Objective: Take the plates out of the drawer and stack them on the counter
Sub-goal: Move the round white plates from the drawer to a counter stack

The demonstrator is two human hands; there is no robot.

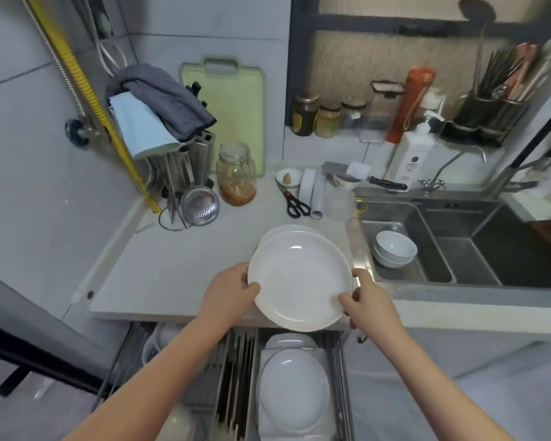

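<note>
Your left hand (pixel 233 289) and right hand (pixel 368 302) clasp opposite rims of the white plate (pixel 299 281), keeping it level above the plate on the bench (pixel 287 230).

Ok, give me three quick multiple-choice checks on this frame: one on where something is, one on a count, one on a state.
1. Where are the scissors?
A. In the sink
B. On the counter behind the plates
C. In the drawer

2. How many bowls are in the sink?
A. Two, stacked
B. None
C. Five

3. What is the state of the held plate?
A. Lying alone in the drawer
B. Gripped by one hand only
C. Gripped at its rim by both hands

Answers:
1 B: they lie on the counter beyond the plate.
2 A: one bowl nests in another.
3 C: left hand and right hand pinch opposite edges.
</note>
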